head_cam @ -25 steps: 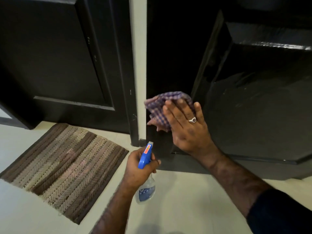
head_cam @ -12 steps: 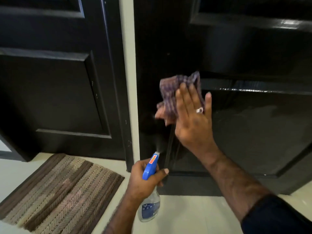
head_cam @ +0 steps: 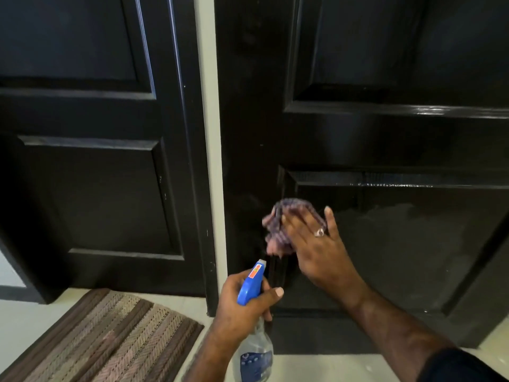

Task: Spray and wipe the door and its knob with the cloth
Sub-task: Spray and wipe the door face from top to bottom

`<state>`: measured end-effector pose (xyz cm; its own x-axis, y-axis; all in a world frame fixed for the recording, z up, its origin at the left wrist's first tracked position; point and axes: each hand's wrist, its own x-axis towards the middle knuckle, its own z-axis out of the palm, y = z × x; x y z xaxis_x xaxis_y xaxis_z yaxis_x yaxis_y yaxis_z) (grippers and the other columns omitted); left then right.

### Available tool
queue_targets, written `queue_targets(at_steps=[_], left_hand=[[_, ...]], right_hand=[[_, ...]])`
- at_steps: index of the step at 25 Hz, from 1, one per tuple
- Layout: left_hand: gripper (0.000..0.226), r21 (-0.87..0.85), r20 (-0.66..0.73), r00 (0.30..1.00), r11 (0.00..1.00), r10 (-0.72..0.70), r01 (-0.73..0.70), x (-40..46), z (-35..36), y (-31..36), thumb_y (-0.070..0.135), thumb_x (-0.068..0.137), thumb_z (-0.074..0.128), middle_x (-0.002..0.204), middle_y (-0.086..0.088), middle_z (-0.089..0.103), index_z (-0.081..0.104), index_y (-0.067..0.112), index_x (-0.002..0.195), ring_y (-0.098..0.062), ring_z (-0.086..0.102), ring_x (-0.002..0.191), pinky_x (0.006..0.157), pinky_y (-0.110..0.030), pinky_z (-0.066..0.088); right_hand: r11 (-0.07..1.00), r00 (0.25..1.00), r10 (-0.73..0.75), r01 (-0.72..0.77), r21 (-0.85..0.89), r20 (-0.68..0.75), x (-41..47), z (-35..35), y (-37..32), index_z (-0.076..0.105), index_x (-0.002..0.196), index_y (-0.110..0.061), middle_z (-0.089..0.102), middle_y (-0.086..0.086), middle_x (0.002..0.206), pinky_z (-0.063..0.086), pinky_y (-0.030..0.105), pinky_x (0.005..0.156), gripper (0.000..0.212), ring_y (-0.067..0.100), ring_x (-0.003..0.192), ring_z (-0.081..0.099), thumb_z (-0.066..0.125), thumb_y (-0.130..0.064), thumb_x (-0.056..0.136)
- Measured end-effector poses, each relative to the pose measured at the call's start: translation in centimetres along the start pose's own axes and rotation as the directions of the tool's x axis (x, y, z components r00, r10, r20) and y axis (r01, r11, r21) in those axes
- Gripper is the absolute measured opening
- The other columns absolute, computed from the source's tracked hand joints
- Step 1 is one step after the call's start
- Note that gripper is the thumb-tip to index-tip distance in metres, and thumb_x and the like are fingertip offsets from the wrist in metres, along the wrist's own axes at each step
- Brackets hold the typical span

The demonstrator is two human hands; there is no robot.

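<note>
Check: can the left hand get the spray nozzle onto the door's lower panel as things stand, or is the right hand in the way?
Probably yes. The left hand grips the spray bottle, nozzle aimed at the door. The right hand presses the cloth just above it, covering only the panel's left edge.

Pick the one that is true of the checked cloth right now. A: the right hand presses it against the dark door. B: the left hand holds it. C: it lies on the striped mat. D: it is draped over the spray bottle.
A: the right hand lies flat over the cloth against the door, while the left hand grips the spray bottle.
</note>
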<state>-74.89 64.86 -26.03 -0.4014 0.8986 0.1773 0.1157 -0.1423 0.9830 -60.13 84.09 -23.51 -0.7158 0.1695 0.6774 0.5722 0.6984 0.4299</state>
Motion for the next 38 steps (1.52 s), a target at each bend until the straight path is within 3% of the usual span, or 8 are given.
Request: queue_targets(at_steps=[4, 10, 17, 23, 28, 32, 35, 38], left_hand=[[0.037, -0.004, -0.034, 0.999, 1.0, -0.008, 0.008, 0.9, 0.1, 0.7, 0.021, 0.083, 0.091, 0.072, -0.014, 0.065, 0.063, -0.001, 0.091, -0.032, 0.066, 0.058, 0.068, -0.047, 0.064], [0.043, -0.037, -0.034, 0.999, 0.999, -0.002, 0.001, 2.0, 0.8, 1.5, 0.019, 0.08, 0.091, 0.069, -0.014, 0.064, 0.061, -0.007, 0.098, -0.034, 0.063, 0.056, 0.063, -0.044, 0.061], [0.033, -0.027, -0.008, 0.999, 0.999, 0.043, -0.043, 2.3, 2.3, 2.2, 0.016, 0.079, 0.087, 0.061, -0.015, 0.06, 0.06, -0.004, 0.077, -0.035, 0.059, 0.052, 0.058, -0.038, 0.054], [0.065, -0.083, -0.062, 0.994, 0.993, -0.095, 0.089, 2.5, 1.9, 0.7, 0.02, 0.075, 0.094, 0.078, -0.017, 0.069, 0.056, -0.01, 0.118, -0.033, 0.066, 0.06, 0.063, -0.038, 0.06], [0.035, -0.029, -0.024, 1.0, 0.999, 0.014, -0.015, 2.7, 2.5, 2.4, 0.013, 0.08, 0.087, 0.063, -0.018, 0.061, 0.06, -0.007, 0.081, -0.035, 0.059, 0.053, 0.058, -0.04, 0.057], [0.029, -0.023, -0.037, 0.999, 0.999, -0.036, 0.035, 2.3, 2.0, 1.8, 0.008, 0.084, 0.087, 0.068, -0.018, 0.063, 0.062, -0.006, 0.087, -0.034, 0.061, 0.055, 0.06, -0.04, 0.058], [0.056, -0.053, -0.078, 0.99, 0.992, -0.115, 0.111, 2.3, 1.9, 1.9, 0.018, 0.077, 0.094, 0.077, -0.017, 0.068, 0.06, -0.01, 0.112, -0.031, 0.065, 0.059, 0.062, -0.038, 0.06], [0.029, 0.008, -0.055, 0.998, 1.0, -0.028, 0.028, 2.9, 2.2, 3.6, 0.008, 0.083, 0.088, 0.069, -0.016, 0.065, 0.063, -0.007, 0.088, -0.034, 0.061, 0.055, 0.061, -0.041, 0.059]], right_hand=[[0.967, 0.954, 0.236, -0.212, 0.139, -0.187, 8.8, -3.1, 0.5, 0.026, 0.17, -0.01, 0.016, 0.008, 0.18, 0.008, 0.065, 0.132, 0.069, 0.029, 0.167, 0.009, 0.052, -0.022, 0.107], [0.999, 1.0, 0.007, -0.006, 0.044, -0.003, -0.1, 1.4, -1.3, 0.026, 0.169, -0.008, 0.017, 0.013, 0.179, 0.016, 0.058, 0.134, 0.07, 0.028, 0.168, 0.007, 0.052, -0.022, 0.106], [0.945, 0.958, 0.284, -0.273, 0.182, -0.04, 6.1, -2.0, -2.2, 0.015, 0.172, -0.009, 0.008, 0.011, 0.181, 0.004, 0.061, 0.134, 0.075, 0.026, 0.168, -0.003, 0.043, -0.028, 0.105], [0.999, 0.994, 0.03, -0.033, 0.034, 0.105, -1.9, 1.8, -2.4, 0.023, 0.171, -0.011, 0.017, 0.01, 0.18, 0.008, 0.06, 0.134, 0.083, 0.026, 0.168, 0.005, 0.062, -0.033, 0.101], [0.963, 0.969, 0.24, -0.231, 0.142, -0.052, 5.9, -2.8, -1.3, 0.024, 0.17, -0.008, 0.019, 0.011, 0.179, 0.006, 0.062, 0.133, 0.07, 0.027, 0.168, 0.004, 0.04, -0.028, 0.105], [0.974, 0.979, 0.199, -0.203, 0.102, 0.048, 2.0, -0.8, -3.1, 0.025, 0.17, -0.008, 0.022, 0.013, 0.178, 0.012, 0.06, 0.133, 0.067, 0.028, 0.168, 0.005, 0.041, -0.029, 0.108], [0.997, 0.989, 0.057, -0.064, 0.048, 0.14, -0.8, -0.3, -2.9, 0.02, 0.171, -0.01, 0.018, 0.011, 0.179, 0.011, 0.06, 0.133, 0.073, 0.027, 0.168, 0.005, 0.047, -0.03, 0.106], [0.975, 0.981, 0.192, -0.191, 0.113, 0.002, 3.9, -2.4, -1.5, 0.029, 0.169, -0.008, 0.026, 0.009, 0.177, 0.009, 0.06, 0.134, 0.069, 0.025, 0.167, 0.011, 0.044, -0.032, 0.106]])
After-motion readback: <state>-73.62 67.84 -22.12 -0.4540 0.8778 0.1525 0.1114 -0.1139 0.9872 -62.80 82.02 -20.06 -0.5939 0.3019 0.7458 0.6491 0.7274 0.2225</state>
